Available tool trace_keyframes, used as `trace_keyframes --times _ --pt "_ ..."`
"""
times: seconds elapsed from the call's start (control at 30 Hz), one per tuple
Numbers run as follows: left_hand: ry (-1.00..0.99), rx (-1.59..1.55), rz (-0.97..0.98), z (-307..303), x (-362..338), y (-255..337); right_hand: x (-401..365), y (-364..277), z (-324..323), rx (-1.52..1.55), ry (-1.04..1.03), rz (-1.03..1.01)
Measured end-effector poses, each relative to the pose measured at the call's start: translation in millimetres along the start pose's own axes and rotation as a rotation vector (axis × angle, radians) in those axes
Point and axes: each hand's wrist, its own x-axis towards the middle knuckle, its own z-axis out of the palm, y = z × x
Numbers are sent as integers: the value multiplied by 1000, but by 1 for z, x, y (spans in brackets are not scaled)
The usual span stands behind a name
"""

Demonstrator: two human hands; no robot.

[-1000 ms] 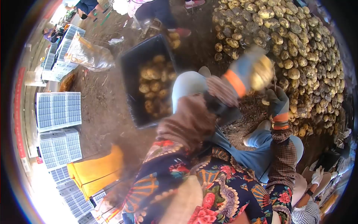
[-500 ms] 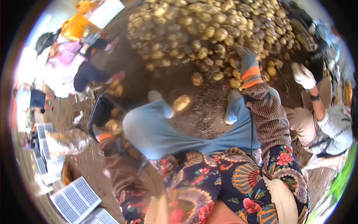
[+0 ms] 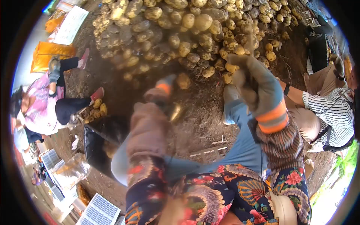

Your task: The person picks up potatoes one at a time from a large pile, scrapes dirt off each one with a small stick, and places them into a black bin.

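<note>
My left hand, in a grey glove with an orange cuff, reaches forward over the soil and is smeared by motion. Just right of its fingertips lies a single potato. A yellowish potato shows beside the left wrist. My right hand, also gloved, is raised in front of the near edge of the potato pile. Its fingers are loosely curled and apart, and no potato shows in them. Beside my left knee stands a black bag with its mouth open; its contents are dim.
On the left, a person in pink sits by several potatoes. A person in a striped top sits close on my right. Orange bags lie at the upper left, and printed white cartons at the lower left.
My left hand has moved from the black bag forward to the middle. My right hand has drawn back from the pile and lifted toward me. The view has shifted.
</note>
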Motion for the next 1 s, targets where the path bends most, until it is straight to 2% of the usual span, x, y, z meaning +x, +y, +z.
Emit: trace_keyframes --times 0.13,0.23,0.33,0.4,0.47,0.5,0.53,0.57,0.6,0.67,0.7,0.8,0.9,1.0 --pt "323 264 -63 74 50 -32 -3 -3 -9 127 -34 76" --pt "578 366 -124 96 67 -46 0 -4 -4 75 176 162" --pt "638 245 -128 90 79 -51 8 1 -19 -63 76 151" --pt "443 -96 -120 67 87 -53 10 1 -22 38 31 173" --pt "141 -455 -42 45 86 -72 7 0 -19 -36 11 145" --pt "-41 -632 33 32 78 -86 4 1 -13 -201 13 97" --pt "-229 -799 113 20 66 -94 1 -2 -8 -116 43 163" --pt "-279 -897 114 19 38 -85 -2 -6 -4 -30 78 227" --pt "-331 -995 117 28 -4 -67 -2 -3 -6 -92 -20 161" --pt "-460 -1102 184 30 -46 -49 -4 9 -11 -224 -216 22" --pt "-534 -1111 247 27 -60 -44 -7 3 -1 -466 -200 -22" --pt "-724 -1029 473 18 -99 -26 -1 19 8 -963 -297 -344" --pt "-494 -912 649 8 -161 -9 3 39 17 -1288 -403 -451" --pt "-362 -926 673 4 -264 1 -10 56 39 -1257 -345 -721"
